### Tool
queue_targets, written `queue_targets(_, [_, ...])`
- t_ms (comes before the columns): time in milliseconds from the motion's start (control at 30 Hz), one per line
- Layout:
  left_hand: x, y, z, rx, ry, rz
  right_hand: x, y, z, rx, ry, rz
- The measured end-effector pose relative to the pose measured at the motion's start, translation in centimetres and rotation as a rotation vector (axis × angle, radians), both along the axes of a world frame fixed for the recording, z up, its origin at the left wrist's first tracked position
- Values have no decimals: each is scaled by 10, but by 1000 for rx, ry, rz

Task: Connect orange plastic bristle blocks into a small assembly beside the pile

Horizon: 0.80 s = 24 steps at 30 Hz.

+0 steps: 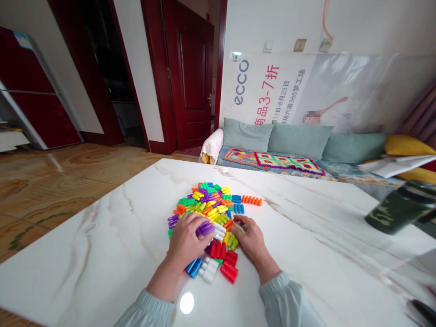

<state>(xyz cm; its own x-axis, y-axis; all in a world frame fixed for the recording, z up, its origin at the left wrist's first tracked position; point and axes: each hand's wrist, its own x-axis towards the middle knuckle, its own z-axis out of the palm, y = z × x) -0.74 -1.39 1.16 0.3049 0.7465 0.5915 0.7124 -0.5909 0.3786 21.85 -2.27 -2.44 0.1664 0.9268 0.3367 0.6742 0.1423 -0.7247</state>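
Observation:
A heap of colourful plastic toy building blocks [207, 206], each like a row of joined rounded pegs, is spread on the white table. My left hand [187, 238] is closed around a purple block [205, 229] at the near left of the heap. Just right of that block lies a white block [220, 231]. At the heap's right edge, my right hand [252, 240] has its fingers and thumb curled around a yellow-green block, mostly hidden by them. Red blocks [229, 271], another white block [209, 270] and a blue block [194, 267] lie nearer me, between my wrists.
The marble-patterned table [112, 240] extends around the heap. A dark green camouflage cup [398, 206] stands at the right, with a dark object [424, 311] at the near right corner. Behind the table is a sofa with cushions [299, 138]; a red door [190, 77] stands farther left.

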Motion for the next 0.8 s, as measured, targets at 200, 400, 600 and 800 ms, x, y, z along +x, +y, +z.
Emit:
queue_targets(200, [1,5,-11,-99,70,-47,-2,0,3,-35,-34,13])
queue_targets(400, [2,12,-15,-1,-93,2,-3,0,2,-43,-41,18])
queue_targets(600, [1,17,-12,41,-310,45,-3,0,2,-50,-10,18])
queue_targets(800, [0,17,-12,-58,-483,193,-4,0,5,-62,-16,9])
